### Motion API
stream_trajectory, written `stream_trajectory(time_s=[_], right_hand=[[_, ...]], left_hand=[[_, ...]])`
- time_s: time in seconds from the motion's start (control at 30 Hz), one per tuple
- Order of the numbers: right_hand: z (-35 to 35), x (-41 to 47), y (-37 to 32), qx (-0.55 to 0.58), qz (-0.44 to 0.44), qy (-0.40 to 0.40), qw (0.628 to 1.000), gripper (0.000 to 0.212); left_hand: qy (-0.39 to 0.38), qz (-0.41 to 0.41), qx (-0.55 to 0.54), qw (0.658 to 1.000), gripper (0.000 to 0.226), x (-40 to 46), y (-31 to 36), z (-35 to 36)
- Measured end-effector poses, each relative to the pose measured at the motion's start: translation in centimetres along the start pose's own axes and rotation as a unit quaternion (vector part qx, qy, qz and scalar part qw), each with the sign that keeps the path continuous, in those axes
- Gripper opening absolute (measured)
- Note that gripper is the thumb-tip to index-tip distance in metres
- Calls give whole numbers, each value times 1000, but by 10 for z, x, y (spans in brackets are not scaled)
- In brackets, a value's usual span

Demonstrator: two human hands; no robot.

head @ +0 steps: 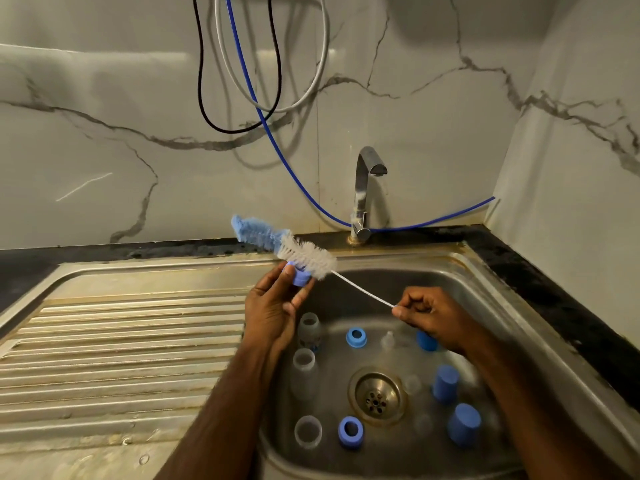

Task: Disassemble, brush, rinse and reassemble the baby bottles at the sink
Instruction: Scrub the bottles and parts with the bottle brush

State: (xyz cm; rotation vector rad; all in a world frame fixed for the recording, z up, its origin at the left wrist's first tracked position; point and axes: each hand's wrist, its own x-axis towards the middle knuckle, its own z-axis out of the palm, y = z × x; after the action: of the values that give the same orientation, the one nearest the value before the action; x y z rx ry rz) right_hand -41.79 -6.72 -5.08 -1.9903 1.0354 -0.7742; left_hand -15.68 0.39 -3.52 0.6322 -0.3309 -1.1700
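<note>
1. The left hand pinches a small blue plastic screw collar between thumb and fingers, above the left rim of the stainless steel sink basin.
2. The right hand is clenched on the end of the twisted white wire handle of the bottle brush.
3. Orientation: the brush's long axis runs from lower right to upper left, blue sponge tip pointing up-left toward the wall, white bristles against the collar.
4. Risk: the collar is held by fingertips only; a hard brush stroke could flick it into the basin among the clear bottles, blue caps and collars lying there.
5. Risk: the thin wire handle, gripped at its far end, may flex and make the bristles skid off.
6. The chrome tap shows no water running; rinsing is judged outstanding.
</note>
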Motion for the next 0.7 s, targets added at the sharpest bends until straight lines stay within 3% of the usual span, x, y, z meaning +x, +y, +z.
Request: stream_trajectory(time_s=[0.17, 0.33, 0.47, 0.53, 0.7], right_hand=[[18, 0, -8, -29, -24, 4, 999, 14], [2, -2, -3, 7, 7, -36, 999, 18], [23, 2, -4, -37, -11, 14, 999, 12], [22, 4, -6, -31, -13, 31, 999, 12], [3, -3, 2, 11, 24, -35, 999, 16]], left_hand=[[6, -19, 61, 998, 40, -3, -7, 4], [36, -7, -13, 999, 45, 1, 2, -2], [21, -33, 64, 997, 43, -7, -8, 6], [22, -32, 54, 998, 44, -7, -9, 9], [33, -14, 13, 999, 34, 1, 1, -2]])
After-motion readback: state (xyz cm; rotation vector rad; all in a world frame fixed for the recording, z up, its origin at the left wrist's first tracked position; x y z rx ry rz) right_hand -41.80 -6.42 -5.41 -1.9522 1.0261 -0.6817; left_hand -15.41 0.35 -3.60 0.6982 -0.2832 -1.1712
